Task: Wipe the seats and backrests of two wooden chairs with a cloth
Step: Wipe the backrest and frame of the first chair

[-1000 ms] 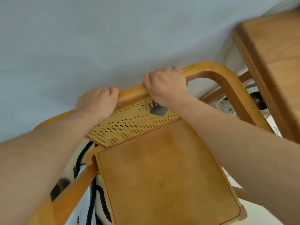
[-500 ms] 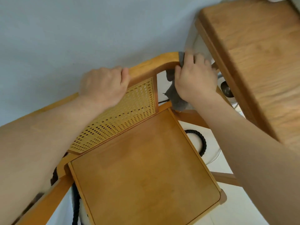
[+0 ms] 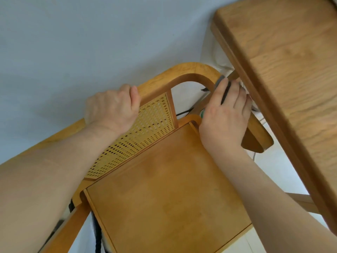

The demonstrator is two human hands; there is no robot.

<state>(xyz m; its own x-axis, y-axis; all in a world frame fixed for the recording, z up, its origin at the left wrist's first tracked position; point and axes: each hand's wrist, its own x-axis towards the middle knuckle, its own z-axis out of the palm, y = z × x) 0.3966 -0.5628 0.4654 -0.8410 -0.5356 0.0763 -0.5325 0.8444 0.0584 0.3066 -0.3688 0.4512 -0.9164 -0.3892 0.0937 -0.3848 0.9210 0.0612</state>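
Note:
A wooden chair with a flat seat and a woven cane backrest fills the middle of the view. My left hand grips the curved top rail just left of the cane panel's right edge. My right hand lies on the right armrest where the rail bends down, its fingers pressing a grey cloth onto the wood. Only small bits of the cloth show past the fingertips; my hand covers the rest.
A wooden table runs along the right side, its edge nearly touching the chair's right armrest. A pale blue wall stands right behind the chair. Black rope or cable lies on the white floor under the chair.
My right hand slid with the cloth from the middle of the top rail rightward, round the bend and onto the right armrest. My left hand kept its grip on the rail.

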